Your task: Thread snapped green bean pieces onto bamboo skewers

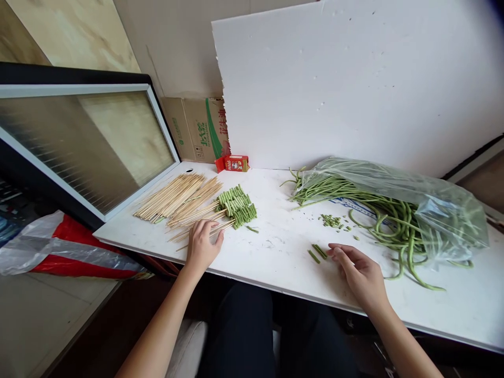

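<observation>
My left hand rests on the sticks of the skewered bean pieces, thumb and fingers apart; whether it grips a stick is unclear. Bare wooden skewers lie in a pile behind it. My right hand hovers at the table's front, its thumb and fingertips close together beside a few cut bean lengths; anything between the fingertips is too small to make out. Small bean ends are scattered behind those. Long green beans spill from a clear plastic bag on the right.
A red packet stands at the back, by a cardboard box. A white board rises behind the white table. The framed glass panel borders the left side.
</observation>
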{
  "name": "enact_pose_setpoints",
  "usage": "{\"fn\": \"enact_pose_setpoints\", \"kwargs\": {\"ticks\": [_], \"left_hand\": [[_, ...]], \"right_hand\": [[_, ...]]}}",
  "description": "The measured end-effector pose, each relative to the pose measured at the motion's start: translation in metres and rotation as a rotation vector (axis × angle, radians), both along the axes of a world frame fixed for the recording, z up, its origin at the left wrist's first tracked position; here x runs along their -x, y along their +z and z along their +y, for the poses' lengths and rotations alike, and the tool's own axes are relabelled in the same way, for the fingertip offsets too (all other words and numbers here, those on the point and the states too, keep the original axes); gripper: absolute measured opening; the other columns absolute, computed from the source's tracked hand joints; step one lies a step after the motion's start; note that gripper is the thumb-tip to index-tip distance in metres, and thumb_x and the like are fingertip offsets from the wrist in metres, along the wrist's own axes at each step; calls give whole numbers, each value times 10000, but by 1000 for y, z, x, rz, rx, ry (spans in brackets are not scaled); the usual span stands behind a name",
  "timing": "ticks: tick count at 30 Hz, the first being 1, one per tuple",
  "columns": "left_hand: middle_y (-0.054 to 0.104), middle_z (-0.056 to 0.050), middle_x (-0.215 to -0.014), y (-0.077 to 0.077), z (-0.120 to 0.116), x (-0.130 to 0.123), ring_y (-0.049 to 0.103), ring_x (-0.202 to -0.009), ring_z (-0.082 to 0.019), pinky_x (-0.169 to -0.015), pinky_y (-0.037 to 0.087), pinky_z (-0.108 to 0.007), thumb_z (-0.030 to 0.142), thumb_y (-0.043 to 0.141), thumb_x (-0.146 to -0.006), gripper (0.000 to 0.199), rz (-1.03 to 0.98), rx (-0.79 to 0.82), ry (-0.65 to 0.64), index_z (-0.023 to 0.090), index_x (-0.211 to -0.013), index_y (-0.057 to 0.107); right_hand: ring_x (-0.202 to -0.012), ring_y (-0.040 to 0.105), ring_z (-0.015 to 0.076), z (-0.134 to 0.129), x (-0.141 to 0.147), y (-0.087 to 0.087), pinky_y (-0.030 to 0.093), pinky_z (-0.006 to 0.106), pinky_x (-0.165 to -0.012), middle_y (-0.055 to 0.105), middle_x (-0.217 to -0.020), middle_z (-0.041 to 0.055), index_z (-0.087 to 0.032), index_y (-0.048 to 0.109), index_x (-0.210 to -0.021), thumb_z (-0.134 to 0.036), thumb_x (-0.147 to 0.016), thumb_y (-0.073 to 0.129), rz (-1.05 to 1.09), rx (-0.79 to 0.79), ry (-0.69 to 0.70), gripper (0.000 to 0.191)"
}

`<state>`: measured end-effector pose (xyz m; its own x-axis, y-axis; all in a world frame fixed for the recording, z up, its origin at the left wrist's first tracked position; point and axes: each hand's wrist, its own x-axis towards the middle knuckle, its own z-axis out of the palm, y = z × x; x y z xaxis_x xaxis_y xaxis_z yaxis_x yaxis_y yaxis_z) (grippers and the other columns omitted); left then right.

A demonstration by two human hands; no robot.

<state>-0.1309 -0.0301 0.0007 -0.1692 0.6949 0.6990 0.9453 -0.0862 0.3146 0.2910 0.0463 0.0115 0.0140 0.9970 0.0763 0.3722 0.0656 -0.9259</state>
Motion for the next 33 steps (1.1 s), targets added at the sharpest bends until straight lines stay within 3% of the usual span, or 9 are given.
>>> {"fn": "enact_pose_setpoints", "kwargs": {"ticks": [5,12,15,20,23,26,33], "left_hand": [[699,-90,-1088,1,-1,0,648,-1087,-302,-1003,513,-471,250,696,-950,157,-21,10,-11,230,-1095,639],[695,-86,-1042,5,-6,-5,642,-1016,-277,-965,515,-443,232,670,-962,111,-26,1,-30,231,-1072,653],[671,-61,-935,5,-6,-5,634,-918,-243,-898,522,-398,213,627,-980,29,-29,-6,-76,225,-1000,645],[630,-32,-824,2,-7,-4,636,-825,-213,-803,507,-340,227,590,-998,96,-59,9,-84,223,-915,639],[630,-17,-788,1,-8,-5,631,-754,-188,-729,484,-310,246,587,-1001,134,-83,36,-71,224,-880,640],[616,-7,-746,1,-9,-5,615,-701,-175,-684,457,-301,264,583,-1006,178,-85,43,-58,225,-838,630],[590,-1,-694,0,-9,-6,591,-652,-167,-630,425,-293,269,571,-1006,209,-103,51,-67,230,-806,616]], "right_hand": [[-676,695,222,-1,2,3,471,292,-495,821,-1109,177,-168,839,-947,-668,-885,703,-25,-94,11,523],[-789,747,273,-2,4,9,519,306,-550,827,-1045,162,-177,835,-941,-653,-890,693,-91,-107,6,500],[-833,746,264,-3,5,10,543,305,-617,825,-1094,141,-193,829,-933,-647,-876,705,-122,-95,0,475],[-676,628,206,-13,13,8,502,326,-594,807,-968,108,-209,809,-1015,-643,-879,714,-213,-186,11,464],[-673,586,211,-23,34,10,516,362,-646,773,-920,92,-240,798,-1038,-575,-947,677,-313,-320,154,368],[-822,663,276,-26,68,16,545,402,-720,754,-910,100,-274,799,-1044,-522,-1002,620,-434,-361,362,308],[-982,699,309,13,153,25,545,412,-821,759,-930,92,-248,794,-1050,-433,-970,668,-575,-355,452,238]]}}
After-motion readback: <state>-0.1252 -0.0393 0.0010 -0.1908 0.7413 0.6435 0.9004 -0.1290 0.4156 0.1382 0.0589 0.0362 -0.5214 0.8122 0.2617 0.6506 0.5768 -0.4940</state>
